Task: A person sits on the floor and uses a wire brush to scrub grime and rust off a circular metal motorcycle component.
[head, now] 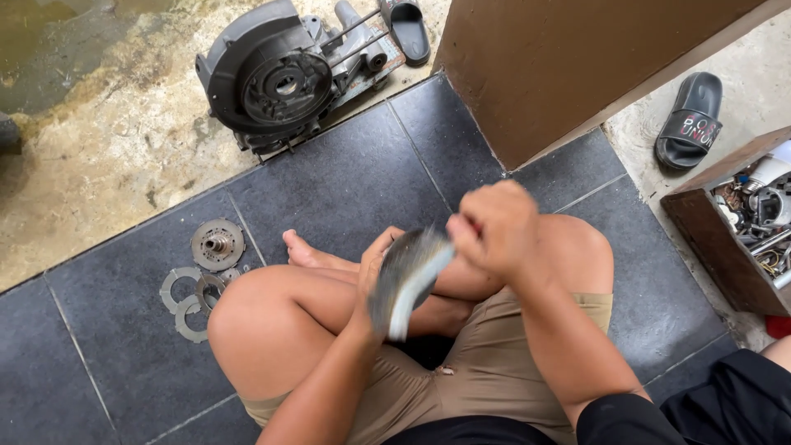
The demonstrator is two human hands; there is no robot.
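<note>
Sitting cross-legged on dark tiles, you clasp a motion-blurred round metal plate (408, 276) above your lap: your left hand (375, 276) cups its edge, mostly hidden behind it, while your right hand (493, 228) pinches its upper rim. Clutch rings (191, 301) lie well left.

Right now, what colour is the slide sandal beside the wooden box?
Black sandal, with pale printing on its strap; seen in the head view.

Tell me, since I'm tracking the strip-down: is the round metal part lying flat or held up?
Held up on edge: the round metal part sits between the left hand and right hand.
</note>
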